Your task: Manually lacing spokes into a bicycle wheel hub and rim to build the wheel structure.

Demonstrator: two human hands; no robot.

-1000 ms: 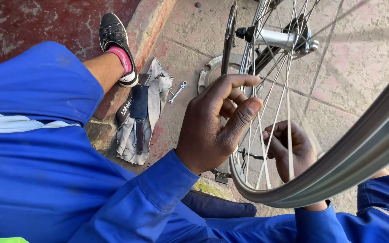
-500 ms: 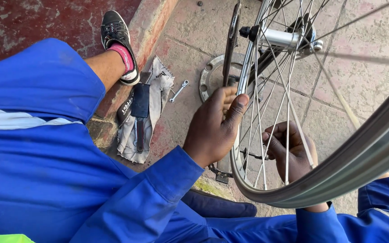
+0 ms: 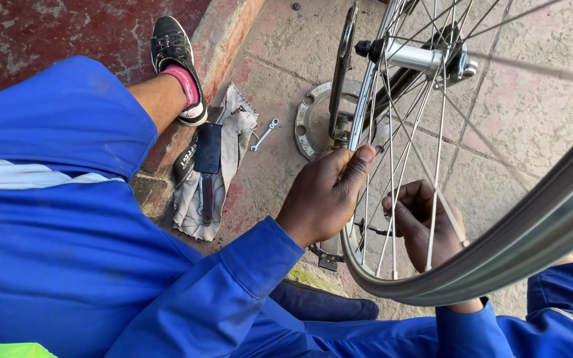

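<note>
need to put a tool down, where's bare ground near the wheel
Bare paving lies beyond the wheel, right of the hub, and in a strip between the small wrench and the left hand. It is crowded around the grey rag and the metal ring, and between the spokes, where the right hand sits.

Under your hands lies paved stone ground (image 3: 518,113), edged far to the left of your left hand (image 3: 326,195) by a reddish curb (image 3: 223,53). Left of that hand a grey rag (image 3: 230,142) lies flat, a small spanner (image 3: 264,134) beside it. Just beyond your left hand a metal disc (image 3: 308,122) rests on the paving.
</note>
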